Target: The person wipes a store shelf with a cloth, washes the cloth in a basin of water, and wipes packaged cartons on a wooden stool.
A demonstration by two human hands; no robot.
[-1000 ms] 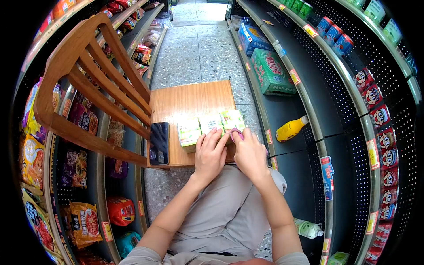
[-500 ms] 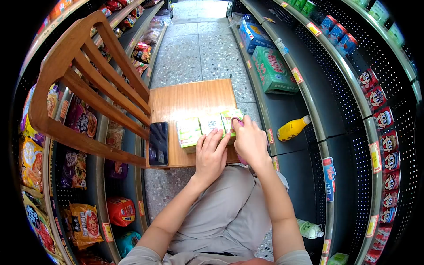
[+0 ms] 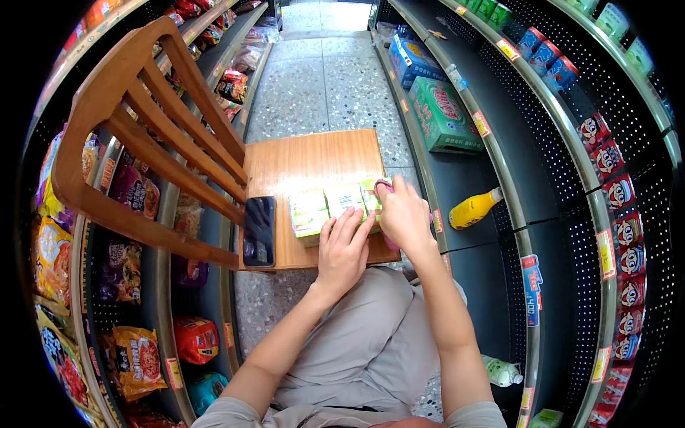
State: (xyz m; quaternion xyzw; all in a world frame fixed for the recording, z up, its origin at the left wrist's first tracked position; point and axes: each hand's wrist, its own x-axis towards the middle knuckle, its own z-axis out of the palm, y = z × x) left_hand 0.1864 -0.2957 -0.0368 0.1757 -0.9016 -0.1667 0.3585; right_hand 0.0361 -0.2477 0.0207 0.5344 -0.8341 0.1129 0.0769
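A pack of light-green cartons (image 3: 308, 212) lies on the wooden chair seat (image 3: 307, 157), with a barcode on its top. My left hand (image 3: 344, 242) rests on the near side of the pack, its fingers stretched out over the top. At the pack's right end, my right hand (image 3: 405, 217) is closed round a pink-purple cloth (image 3: 384, 185). A fold of the cloth shows at the fingertips and another bit below the hand; the rest is hidden by the hand. Left of the pack, a black phone (image 3: 259, 230) lies on the seat.
The slatted chair back (image 3: 153, 143) rises at the left, before shelves of noodle packets (image 3: 135, 360). On the right shelves are a green box (image 3: 446, 114), a blue box (image 3: 414, 60), a yellow bottle (image 3: 472, 209) and several red cans (image 3: 619, 192). A tiled aisle (image 3: 292, 85) runs ahead.
The whole view has shifted very slightly. My right hand and the cloth have moved a little at the pack's right end; my left hand stays on the pack.
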